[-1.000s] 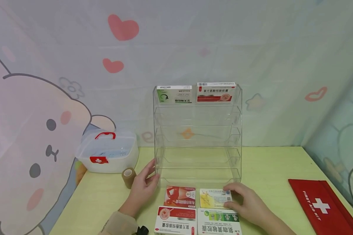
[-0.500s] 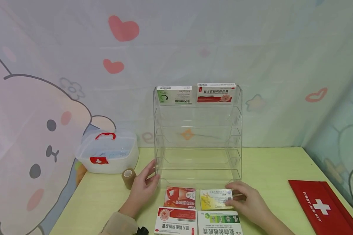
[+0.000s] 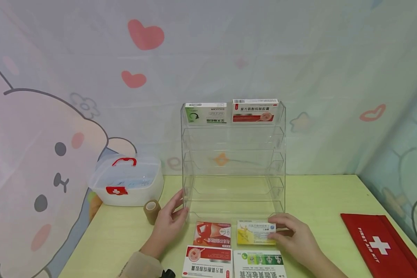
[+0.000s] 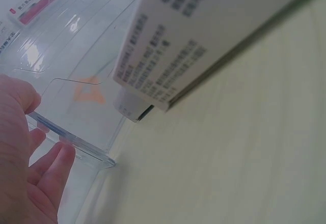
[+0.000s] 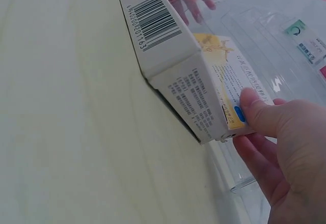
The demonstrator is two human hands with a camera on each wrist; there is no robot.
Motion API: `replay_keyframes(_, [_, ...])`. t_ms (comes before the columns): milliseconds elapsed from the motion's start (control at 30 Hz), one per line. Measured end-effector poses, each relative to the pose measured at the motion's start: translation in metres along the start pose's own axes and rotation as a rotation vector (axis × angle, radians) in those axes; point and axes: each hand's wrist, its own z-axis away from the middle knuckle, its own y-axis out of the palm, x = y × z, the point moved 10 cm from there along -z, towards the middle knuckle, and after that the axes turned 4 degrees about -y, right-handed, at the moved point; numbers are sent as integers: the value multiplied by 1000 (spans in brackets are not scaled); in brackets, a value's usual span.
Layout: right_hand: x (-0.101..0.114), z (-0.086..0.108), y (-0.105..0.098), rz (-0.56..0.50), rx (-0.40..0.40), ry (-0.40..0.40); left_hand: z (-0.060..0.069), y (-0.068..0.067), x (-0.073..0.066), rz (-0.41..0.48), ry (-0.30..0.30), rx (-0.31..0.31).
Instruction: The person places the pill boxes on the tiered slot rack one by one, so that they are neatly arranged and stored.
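Carton (image 3: 254,233), flat, yellow-white, pinched in right grip (image 3: 293,237); left grip (image 3: 170,222) holds clear tiered rack (image 3: 233,163), likely acrylic.

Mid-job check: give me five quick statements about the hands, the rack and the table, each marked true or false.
1. The right hand pinches a yellow-and-white box. True.
2. The left hand holds a medicine box. False: the left hand grips the left side of the clear rack.
3. A green-and-white box and a red-and-white box stand in the rack's top tier. True.
4. The red pouch lies left of the rack. False: the red pouch lies to its right.
5. The brown roll stands near the white case. True.
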Motion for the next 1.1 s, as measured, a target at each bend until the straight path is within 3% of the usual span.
replay_keyframes(233, [9, -2, -6, 8, -38, -23, 0, 1, 0, 2, -11, 2])
replay_keyframes(533, [17, -17, -12, 20, -64, 4, 0, -1, -1, 7, -1, -6])
replay_keyframes(800, [49, -43, -23, 22, -114, -134, 1, -1, 0, 1, 14, -9])
replay_keyframes(1100, [88, -90, -38, 55, -155, -238, 1, 0, 1, 5, 0, -9])
